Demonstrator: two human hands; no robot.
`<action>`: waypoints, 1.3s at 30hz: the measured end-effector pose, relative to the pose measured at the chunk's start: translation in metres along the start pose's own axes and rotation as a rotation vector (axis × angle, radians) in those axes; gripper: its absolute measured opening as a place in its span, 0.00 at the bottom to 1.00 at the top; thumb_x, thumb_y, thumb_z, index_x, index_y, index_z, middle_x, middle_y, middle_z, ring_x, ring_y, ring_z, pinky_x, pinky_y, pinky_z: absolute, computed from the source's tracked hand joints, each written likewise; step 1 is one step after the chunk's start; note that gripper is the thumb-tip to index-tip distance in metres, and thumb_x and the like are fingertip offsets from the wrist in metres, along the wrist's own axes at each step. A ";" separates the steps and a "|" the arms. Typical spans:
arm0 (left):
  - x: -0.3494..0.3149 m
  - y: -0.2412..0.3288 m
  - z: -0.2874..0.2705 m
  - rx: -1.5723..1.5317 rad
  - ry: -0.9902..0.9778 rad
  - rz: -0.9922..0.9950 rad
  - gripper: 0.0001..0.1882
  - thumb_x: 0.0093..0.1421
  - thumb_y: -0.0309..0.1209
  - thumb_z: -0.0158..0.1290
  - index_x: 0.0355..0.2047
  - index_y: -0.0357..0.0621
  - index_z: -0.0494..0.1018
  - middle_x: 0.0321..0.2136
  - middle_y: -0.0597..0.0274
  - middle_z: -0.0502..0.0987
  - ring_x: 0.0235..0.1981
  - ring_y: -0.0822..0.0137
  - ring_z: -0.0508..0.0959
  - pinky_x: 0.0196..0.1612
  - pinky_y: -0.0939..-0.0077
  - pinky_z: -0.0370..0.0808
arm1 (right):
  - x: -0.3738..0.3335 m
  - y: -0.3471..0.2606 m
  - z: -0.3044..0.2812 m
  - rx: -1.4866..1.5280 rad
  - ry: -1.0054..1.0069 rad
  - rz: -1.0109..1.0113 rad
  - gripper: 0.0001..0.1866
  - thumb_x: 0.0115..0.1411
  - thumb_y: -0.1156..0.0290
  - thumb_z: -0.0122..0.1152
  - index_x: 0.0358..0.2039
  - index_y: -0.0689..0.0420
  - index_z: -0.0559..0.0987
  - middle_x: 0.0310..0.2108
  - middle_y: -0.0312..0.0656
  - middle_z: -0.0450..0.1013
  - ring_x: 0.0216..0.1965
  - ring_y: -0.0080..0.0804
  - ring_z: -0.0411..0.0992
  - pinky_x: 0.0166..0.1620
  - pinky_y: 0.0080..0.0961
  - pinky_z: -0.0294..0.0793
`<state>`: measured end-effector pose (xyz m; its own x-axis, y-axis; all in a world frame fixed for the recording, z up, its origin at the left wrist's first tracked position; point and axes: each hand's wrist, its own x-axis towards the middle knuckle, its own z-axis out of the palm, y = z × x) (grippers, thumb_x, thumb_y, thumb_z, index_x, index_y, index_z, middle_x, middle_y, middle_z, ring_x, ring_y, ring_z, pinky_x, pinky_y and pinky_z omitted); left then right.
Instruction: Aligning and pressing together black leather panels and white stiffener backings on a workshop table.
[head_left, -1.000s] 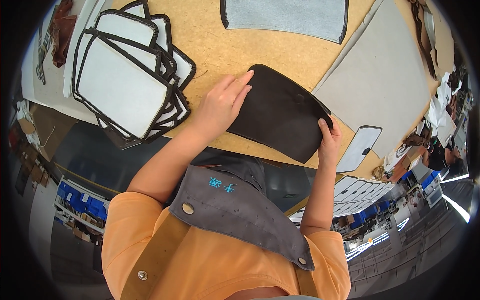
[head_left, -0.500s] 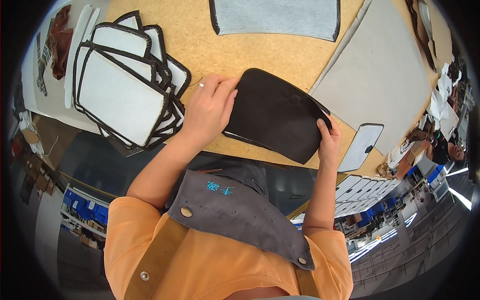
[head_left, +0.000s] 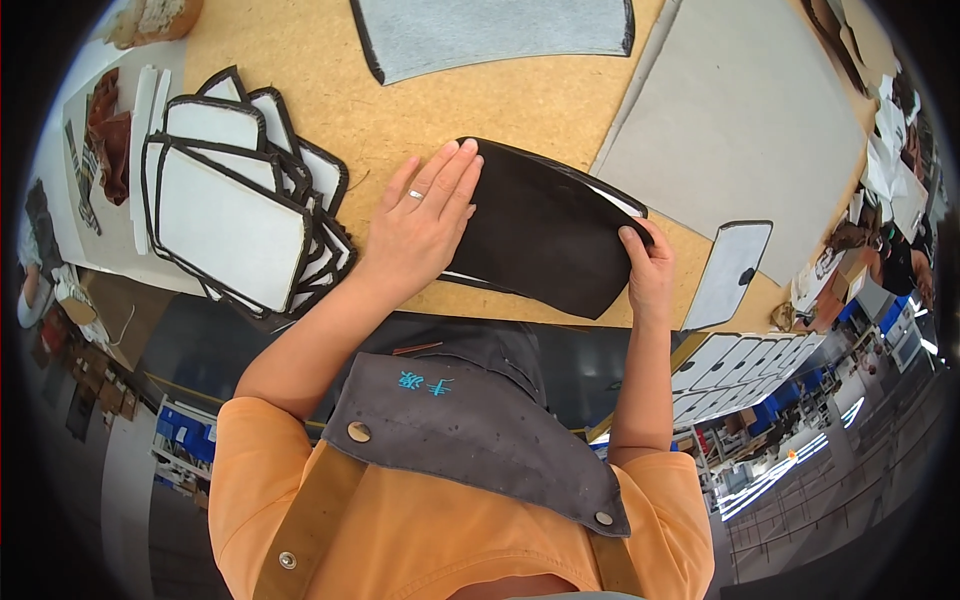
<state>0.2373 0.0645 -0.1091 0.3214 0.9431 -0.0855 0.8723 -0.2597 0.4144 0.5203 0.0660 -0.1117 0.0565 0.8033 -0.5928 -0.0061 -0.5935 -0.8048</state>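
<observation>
A black leather-like panel [head_left: 545,225] lies in front of me at the near edge of the tan table. My left hand [head_left: 420,220], wearing a ring, rests flat on its left end with the fingers stretched out. At the right end, my right hand [head_left: 648,270] pinches the panel between thumb and fingers, and that corner curls up a little. A white layer [head_left: 618,199] shows beneath the panel along its far right edge. What lies under the rest is hidden.
Left of my hands sits a loose stack of white, black-edged panels [head_left: 230,225]. A pale panel [head_left: 490,38] lies at the far side. To the right are a grey sheet [head_left: 740,130] and a small white panel [head_left: 728,275]. Another person [head_left: 905,268] is at the far right.
My left hand has gone from gripping the panel's left edge to lying flat on top. My right hand has bent its corner, and a white layer now shows. The view has shifted.
</observation>
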 end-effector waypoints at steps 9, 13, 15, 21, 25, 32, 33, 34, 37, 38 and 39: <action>0.009 0.005 0.003 0.110 0.042 0.010 0.25 0.53 0.35 0.53 0.53 0.53 0.67 0.50 0.62 0.67 0.53 0.66 0.64 0.56 0.68 0.58 | 0.006 -0.009 0.013 0.007 0.074 0.060 0.08 0.57 0.75 0.57 0.37 0.65 0.76 0.29 0.34 0.73 0.30 0.16 0.69 0.34 0.13 0.67; 0.013 0.005 0.004 0.148 0.036 0.024 0.25 0.52 0.35 0.54 0.52 0.57 0.68 0.48 0.62 0.67 0.51 0.64 0.64 0.54 0.67 0.59 | 0.007 -0.006 0.012 0.034 0.046 0.040 0.09 0.57 0.75 0.57 0.37 0.65 0.76 0.29 0.34 0.73 0.30 0.16 0.69 0.34 0.13 0.68; 0.016 0.003 0.001 0.164 0.033 0.042 0.24 0.51 0.34 0.54 0.51 0.58 0.69 0.47 0.62 0.67 0.49 0.64 0.65 0.53 0.67 0.60 | 0.005 -0.007 0.014 0.028 0.069 0.041 0.09 0.57 0.75 0.57 0.37 0.65 0.76 0.29 0.34 0.73 0.29 0.16 0.69 0.33 0.12 0.68; 0.024 0.018 -0.001 0.067 -0.016 0.000 0.26 0.50 0.33 0.55 0.51 0.48 0.67 0.51 0.61 0.66 0.54 0.63 0.63 0.58 0.63 0.53 | 0.007 -0.009 0.017 0.004 0.070 0.052 0.08 0.57 0.74 0.58 0.35 0.65 0.77 0.28 0.34 0.73 0.29 0.16 0.69 0.33 0.12 0.67; 0.025 0.028 0.009 -0.047 -0.092 0.187 0.28 0.50 0.33 0.55 0.53 0.46 0.65 0.57 0.65 0.61 0.60 0.69 0.59 0.61 0.62 0.48 | 0.006 -0.009 0.018 -0.025 0.082 0.054 0.09 0.56 0.73 0.58 0.35 0.65 0.77 0.28 0.33 0.73 0.29 0.16 0.68 0.32 0.12 0.67; 0.031 0.030 0.013 -0.009 -0.132 0.190 0.28 0.50 0.34 0.55 0.53 0.45 0.65 0.57 0.66 0.61 0.59 0.71 0.60 0.60 0.63 0.49 | 0.004 -0.003 0.018 -0.081 0.108 0.006 0.09 0.56 0.73 0.59 0.35 0.65 0.77 0.26 0.33 0.73 0.28 0.16 0.68 0.31 0.13 0.67; 0.034 0.032 0.014 -0.007 -0.136 0.201 0.28 0.50 0.34 0.55 0.53 0.45 0.65 0.57 0.66 0.61 0.59 0.71 0.60 0.60 0.63 0.49 | 0.005 -0.003 0.017 -0.087 0.120 -0.011 0.09 0.55 0.73 0.59 0.35 0.65 0.77 0.26 0.34 0.73 0.28 0.16 0.69 0.31 0.14 0.68; 0.037 0.035 0.015 0.000 -0.143 0.240 0.28 0.51 0.34 0.54 0.53 0.45 0.65 0.57 0.66 0.61 0.59 0.71 0.59 0.61 0.63 0.48 | 0.005 -0.002 0.015 -0.079 0.131 -0.010 0.09 0.55 0.73 0.59 0.35 0.65 0.77 0.26 0.34 0.73 0.28 0.16 0.69 0.31 0.14 0.68; 0.037 0.036 0.018 -0.022 -0.136 0.312 0.28 0.51 0.35 0.54 0.53 0.45 0.64 0.58 0.66 0.60 0.60 0.72 0.58 0.62 0.64 0.47 | 0.005 -0.004 0.022 -0.167 0.127 -0.001 0.10 0.54 0.72 0.60 0.34 0.65 0.77 0.25 0.35 0.74 0.27 0.17 0.69 0.31 0.15 0.68; 0.040 0.039 0.021 -0.044 -0.148 0.363 0.29 0.51 0.36 0.54 0.54 0.45 0.64 0.58 0.66 0.59 0.60 0.72 0.58 0.62 0.64 0.46 | 0.006 -0.004 0.021 -0.177 0.118 -0.007 0.10 0.54 0.72 0.60 0.34 0.64 0.77 0.25 0.36 0.74 0.27 0.17 0.69 0.31 0.15 0.69; 0.043 0.040 0.024 -0.033 -0.157 0.371 0.29 0.51 0.36 0.54 0.53 0.46 0.64 0.58 0.67 0.59 0.60 0.72 0.58 0.63 0.64 0.46 | 0.007 -0.005 0.020 -0.188 0.107 -0.015 0.10 0.54 0.72 0.60 0.34 0.64 0.77 0.25 0.36 0.75 0.27 0.18 0.70 0.31 0.16 0.69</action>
<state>0.2953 0.0897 -0.1181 0.6673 0.7423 -0.0611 0.6748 -0.5678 0.4714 0.5009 0.0757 -0.1129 0.1612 0.8080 -0.5667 0.1816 -0.5887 -0.7877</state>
